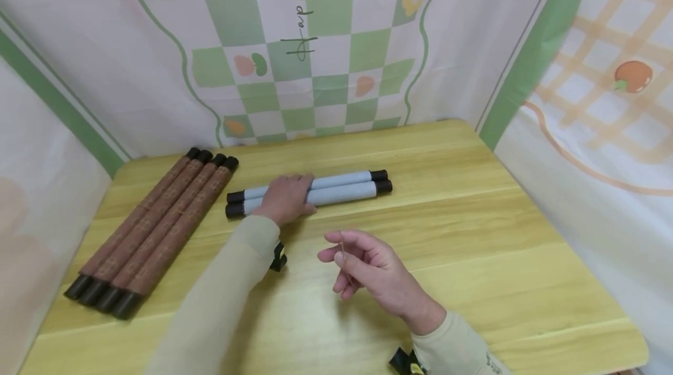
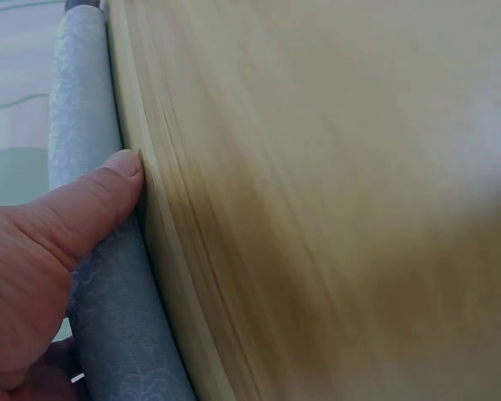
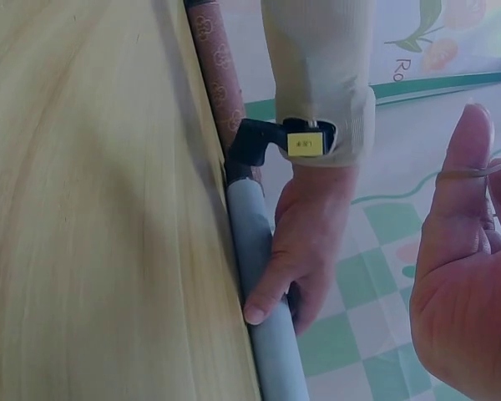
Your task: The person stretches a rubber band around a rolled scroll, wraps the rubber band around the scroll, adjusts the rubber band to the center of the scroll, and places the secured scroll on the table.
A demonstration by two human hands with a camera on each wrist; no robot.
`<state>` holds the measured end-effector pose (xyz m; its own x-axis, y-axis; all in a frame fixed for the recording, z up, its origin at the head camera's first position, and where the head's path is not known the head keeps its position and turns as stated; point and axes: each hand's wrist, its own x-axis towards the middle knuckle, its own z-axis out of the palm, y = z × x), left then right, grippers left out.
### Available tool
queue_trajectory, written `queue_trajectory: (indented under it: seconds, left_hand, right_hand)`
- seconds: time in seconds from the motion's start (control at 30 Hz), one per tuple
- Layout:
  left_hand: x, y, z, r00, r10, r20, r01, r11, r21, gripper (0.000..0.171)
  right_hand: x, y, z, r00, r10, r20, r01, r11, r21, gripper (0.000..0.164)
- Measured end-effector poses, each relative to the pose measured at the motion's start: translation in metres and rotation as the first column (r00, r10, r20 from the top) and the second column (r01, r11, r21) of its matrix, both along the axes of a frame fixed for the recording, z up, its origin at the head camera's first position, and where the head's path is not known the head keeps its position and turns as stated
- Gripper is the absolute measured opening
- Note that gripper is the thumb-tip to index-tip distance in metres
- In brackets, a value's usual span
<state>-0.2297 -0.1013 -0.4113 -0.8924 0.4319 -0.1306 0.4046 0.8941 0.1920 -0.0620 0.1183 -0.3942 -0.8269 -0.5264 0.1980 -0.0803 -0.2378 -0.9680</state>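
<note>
Two light blue rolled scrolls (image 1: 347,191) with black end caps lie side by side on the wooden table. My left hand (image 1: 285,198) grips them left of their middle, its thumb (image 2: 96,205) along the near scroll's side in the left wrist view. Nearer to me, my right hand (image 1: 374,270) is raised with curled fingers, apart from the scrolls. A thin band (image 3: 461,174), which looks like a rubber band, is looped around its fingers in the right wrist view.
Several reddish-brown patterned scrolls (image 1: 170,208) with black caps lie in a slanting row on the table's left side. Behind the wooden table (image 1: 505,281) hangs a green-and-white checked cloth (image 1: 284,94). More printed cloth (image 1: 594,147) hangs on the right.
</note>
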Motion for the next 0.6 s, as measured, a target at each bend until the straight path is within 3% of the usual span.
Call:
queue_trajectory:
  seconds: [0.33,0.6]
  left_hand:
    - [0.014,-0.008,-0.002,1.0,-0.012,0.011,0.011,0.999,0.045,0.079]
    - [0.024,-0.01,-0.001,0.999,-0.018,0.029,0.017,1.0,0.022,0.081]
  right_hand:
    - [0.0,-0.002,0.001,1.0,-0.001,-0.016,0.001,1.0,0.001,0.038]
    - [0.0,-0.002,0.001,1.0,-0.017,0.02,0.016,1.0,0.019,0.037]
